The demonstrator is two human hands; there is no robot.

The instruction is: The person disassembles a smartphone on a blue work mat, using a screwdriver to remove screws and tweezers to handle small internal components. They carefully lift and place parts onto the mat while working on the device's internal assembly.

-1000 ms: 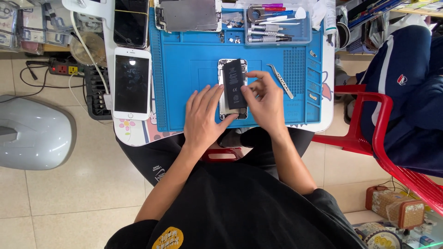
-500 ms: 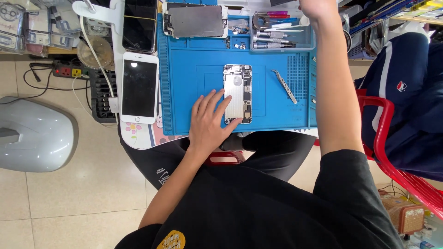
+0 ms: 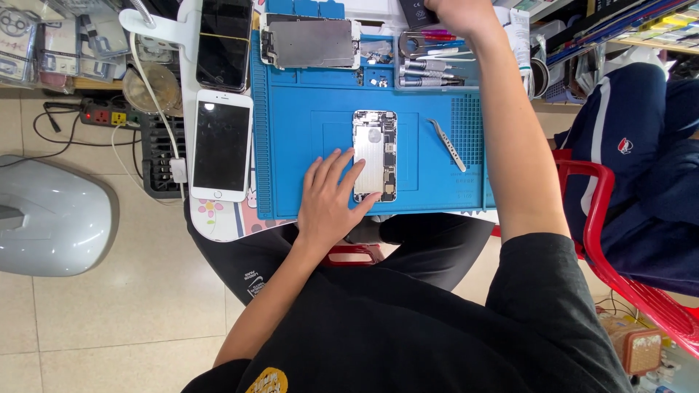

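While the person sits at the tabletop, the scene reads from their body outward, placed against the blue work mat (image 3: pixel 320 124).

Left hand: the left hand (image 3: pixel 329 207) lies flat on the near edge of the mat, its fingers (image 3: pixel 337 166) spread; the fingertips rest against the left and near edges of the opened phone.

Opened phone: the opened phone (image 3: pixel 375 155) lies near the middle of the mat, long side pointing away from the person, its silver inner plate and small parts facing up.

Tweezers: the tweezers (image 3: pixel 447 144) lie on the mat just right of the opened phone, apart from it, angled slightly.

White phone: the white phone (image 3: pixel 221 145) lies screen up on the tabletop just beyond the mat's left edge, with a white cable (image 3: pixel 156 109) running alongside it.

Screen panel: the detached screen panel (image 3: pixel 309 42) rests at the far edge of the mat, metal back up.

Tool tray: the tool tray (image 3: pixel 437 62) at the mat's far right corner holds screwdrivers and other small tools.

Dark phone: the dark phone (image 3: pixel 224 44) lies beyond the white phone, off the mat's far left corner.

Right hand: the right hand (image 3: pixel 455 11) reaches past the far edge of the mat, above the tool tray; it is cut off by the picture's top edge, so how its fingers are set cannot be told.
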